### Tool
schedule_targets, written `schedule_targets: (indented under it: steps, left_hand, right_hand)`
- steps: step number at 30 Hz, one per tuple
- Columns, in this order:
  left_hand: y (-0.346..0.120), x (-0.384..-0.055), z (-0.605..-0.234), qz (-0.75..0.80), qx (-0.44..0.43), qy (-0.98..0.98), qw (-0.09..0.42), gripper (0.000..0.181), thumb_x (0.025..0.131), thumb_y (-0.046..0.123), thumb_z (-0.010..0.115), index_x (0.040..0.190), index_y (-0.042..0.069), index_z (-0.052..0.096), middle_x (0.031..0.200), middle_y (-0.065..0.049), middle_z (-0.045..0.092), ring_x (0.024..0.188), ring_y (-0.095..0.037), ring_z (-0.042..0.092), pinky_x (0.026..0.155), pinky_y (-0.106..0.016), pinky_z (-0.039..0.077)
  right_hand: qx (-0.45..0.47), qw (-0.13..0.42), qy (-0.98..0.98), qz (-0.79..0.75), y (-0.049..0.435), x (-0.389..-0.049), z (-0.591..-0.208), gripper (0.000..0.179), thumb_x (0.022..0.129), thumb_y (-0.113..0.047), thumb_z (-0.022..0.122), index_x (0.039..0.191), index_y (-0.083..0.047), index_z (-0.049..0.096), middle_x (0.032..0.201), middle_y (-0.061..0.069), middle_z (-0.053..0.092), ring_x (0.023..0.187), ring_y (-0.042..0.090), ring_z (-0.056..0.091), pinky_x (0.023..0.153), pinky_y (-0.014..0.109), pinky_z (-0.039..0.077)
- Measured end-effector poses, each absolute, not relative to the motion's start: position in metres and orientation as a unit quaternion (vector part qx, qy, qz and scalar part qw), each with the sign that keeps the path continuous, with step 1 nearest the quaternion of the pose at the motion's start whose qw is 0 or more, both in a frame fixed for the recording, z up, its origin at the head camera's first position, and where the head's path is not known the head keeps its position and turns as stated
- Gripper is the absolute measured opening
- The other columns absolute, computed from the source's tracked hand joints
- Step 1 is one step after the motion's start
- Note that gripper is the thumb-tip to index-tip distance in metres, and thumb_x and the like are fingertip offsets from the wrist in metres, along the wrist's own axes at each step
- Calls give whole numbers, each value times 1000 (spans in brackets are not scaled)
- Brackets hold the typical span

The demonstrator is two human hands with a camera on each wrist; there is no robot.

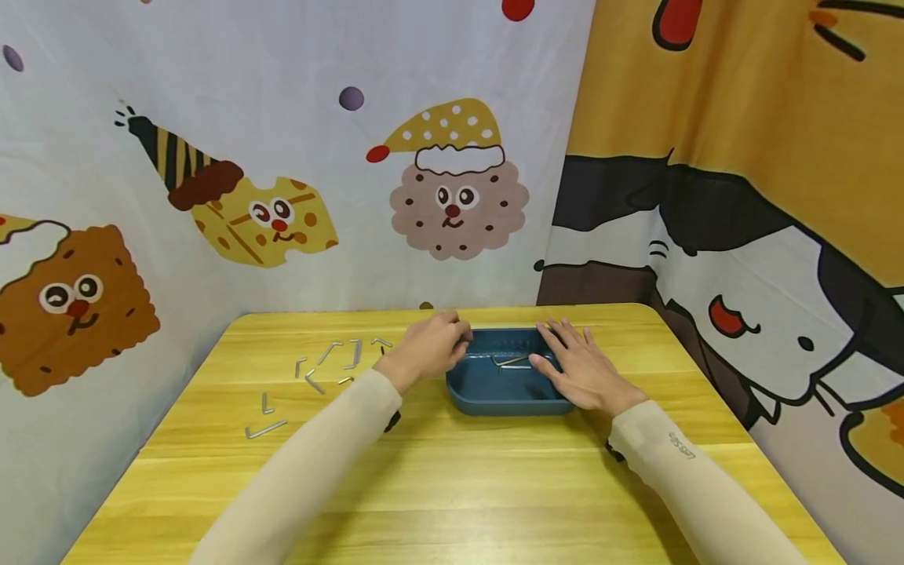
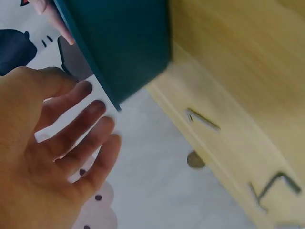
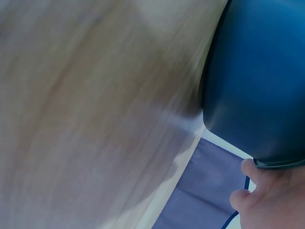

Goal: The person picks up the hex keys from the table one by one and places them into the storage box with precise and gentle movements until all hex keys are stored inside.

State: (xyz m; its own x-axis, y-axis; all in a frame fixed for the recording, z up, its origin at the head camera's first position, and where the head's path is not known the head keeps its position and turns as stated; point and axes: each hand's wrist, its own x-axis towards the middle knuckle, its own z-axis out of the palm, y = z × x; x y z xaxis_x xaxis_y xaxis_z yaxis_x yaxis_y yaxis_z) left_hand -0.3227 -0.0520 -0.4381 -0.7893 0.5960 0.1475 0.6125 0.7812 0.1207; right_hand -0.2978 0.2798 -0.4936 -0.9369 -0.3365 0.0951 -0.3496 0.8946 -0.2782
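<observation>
A dark blue plastic bin (image 1: 510,409) stands upright between my hands. My left hand (image 1: 432,349) is at its left rim, and in the left wrist view its fingers (image 2: 88,160) are loosely bent beside the bin wall with nothing seen between them. Across the right rim lies my right hand (image 1: 585,370), fingers spread, thumb reaching over the inside. A brass-coloured hex key (image 1: 510,362) lies in the bin, with a silver one beside it, partly hidden by the right thumb. Left of the bin, several silver L-shaped hex keys (image 1: 267,429) are scattered on the table.
The light wooden table (image 1: 452,486) ends at a white curtain (image 1: 282,47) printed with cartoon biscuits and cheese. On the right hangs a yellow curtain with a cartoon animal (image 1: 756,290). A dark small key (image 1: 384,351) lies partly behind my left wrist.
</observation>
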Motion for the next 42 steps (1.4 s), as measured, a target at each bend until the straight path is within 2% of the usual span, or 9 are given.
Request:
schedule_targets:
  steps: [6,11,15,20,30,42]
  left_hand:
    - [-71,-321,-440,-87,-320,-938,101,20,117,22,73,133,15,83,130,-9,76,105,-24,77,87,-40,69]
    - [-91,-322,-439,-94,-294,-946,95,24,116,21,73,136,12,81,131,-11,75,100,-25,77,84,-40,68]
    - [-110,-325,-443,-96,-273,-952,96,25,116,20,73,136,10,81,127,-12,76,90,-23,75,76,-40,65]
    - [-135,-330,-452,-106,-243,-961,77,27,116,19,71,138,7,80,129,-16,76,88,-24,74,72,-38,64]
    - [-171,-337,-472,-138,-183,-973,28,34,116,14,67,147,2,75,134,-21,72,100,-29,74,79,-42,66]
    - [-198,-336,-477,-131,-135,-982,17,38,111,9,70,146,-7,71,139,-33,69,108,-40,77,86,-52,70]
  right_hand:
    - [176,25,-972,153,282,-297,-496,86,122,-71,36,187,-15,25,195,20,22,183,50,13,145,79,4]
    - [174,25,-973,153,282,-297,-496,86,122,-70,37,187,-15,25,195,20,22,183,49,12,145,78,4]
    - [174,24,-973,149,281,-296,-496,86,122,-70,36,187,-16,25,195,20,22,183,50,12,145,78,4]
    - [175,23,-973,151,280,-296,-494,86,122,-70,37,187,-15,26,195,20,22,183,50,12,145,78,4]
    - [176,21,-973,149,279,-295,-493,85,122,-69,38,187,-15,26,195,20,23,183,50,13,145,78,4]
    - [178,26,-972,153,280,-297,-494,85,122,-69,39,187,-15,27,194,21,24,182,52,14,145,78,5]
